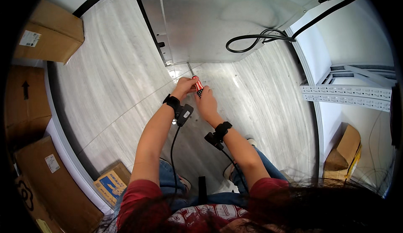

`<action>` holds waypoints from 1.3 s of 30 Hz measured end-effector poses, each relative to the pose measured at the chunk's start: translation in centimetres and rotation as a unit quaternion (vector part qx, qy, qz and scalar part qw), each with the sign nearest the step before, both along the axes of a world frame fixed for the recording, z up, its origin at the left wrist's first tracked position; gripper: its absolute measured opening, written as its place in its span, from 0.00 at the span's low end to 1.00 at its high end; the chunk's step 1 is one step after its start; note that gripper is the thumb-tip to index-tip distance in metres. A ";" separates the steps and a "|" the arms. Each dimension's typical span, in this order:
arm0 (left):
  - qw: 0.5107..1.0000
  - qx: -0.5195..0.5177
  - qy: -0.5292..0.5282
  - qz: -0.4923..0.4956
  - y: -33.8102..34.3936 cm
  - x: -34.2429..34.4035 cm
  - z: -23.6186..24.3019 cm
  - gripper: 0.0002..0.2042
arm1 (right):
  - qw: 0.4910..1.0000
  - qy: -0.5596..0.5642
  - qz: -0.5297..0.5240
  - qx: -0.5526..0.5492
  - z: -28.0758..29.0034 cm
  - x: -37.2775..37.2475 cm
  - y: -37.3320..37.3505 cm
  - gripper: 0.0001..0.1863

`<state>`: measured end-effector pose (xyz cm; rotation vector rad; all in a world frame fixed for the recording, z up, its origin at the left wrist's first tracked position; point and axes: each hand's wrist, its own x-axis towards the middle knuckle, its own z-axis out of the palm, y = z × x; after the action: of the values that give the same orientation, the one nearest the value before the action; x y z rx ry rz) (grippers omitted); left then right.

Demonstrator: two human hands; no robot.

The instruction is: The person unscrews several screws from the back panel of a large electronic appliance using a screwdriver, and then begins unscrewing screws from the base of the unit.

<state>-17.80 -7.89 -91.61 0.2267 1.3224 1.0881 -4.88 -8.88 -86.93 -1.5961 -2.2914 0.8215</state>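
A screwdriver (pixel 197 83) with a red-and-white striped handle and a dark, white-dotted end is held in front of me. My left hand (pixel 183 87) is closed, its fingers pinching the upper part of the handle. Lower down, my right hand (pixel 206 103) grips the handle's dark end. The metal shaft points away from me, its tip at the bottom edge of a large silver metal panel (pixel 197 23). Whether the tip sits on a screw is too small to tell. Each wrist wears a black strap with a small cabled device.
A black cable (pixel 245 37) hangs looped at the panel's right. Cardboard boxes (pixel 58 178) line the left side, and another box (pixel 343 153) stands at right below a grey perforated metal bracket (pixel 346 95). Pale wood-look flooring (pixel 113 65) lies between. My feet are below my hands.
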 end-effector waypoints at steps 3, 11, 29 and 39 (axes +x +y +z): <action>0.998 -0.008 0.063 -0.001 0.2 -0.2 -1.0 0.16 | 0.996 0.003 -0.008 -0.086 -1.0 0.0 1.1 0.23; 0.733 0.019 0.656 0.177 0.9 -4.6 -0.9 0.34 | 0.989 0.098 -0.025 -0.112 0.1 0.2 0.5 0.25; 0.877 0.036 0.436 0.198 3.2 -0.9 -0.2 0.42 | 0.986 0.111 -0.116 -0.039 -1.2 -0.2 1.6 0.24; 0.851 0.046 0.502 0.146 3.4 -1.4 -0.4 0.36 | 0.978 0.156 -0.093 -0.104 -2.9 2.5 3.8 0.25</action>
<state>-19.19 -4.50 -92.04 0.7610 2.2920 1.3482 -2.33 -5.08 -89.83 -1.5998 -1.8605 1.1989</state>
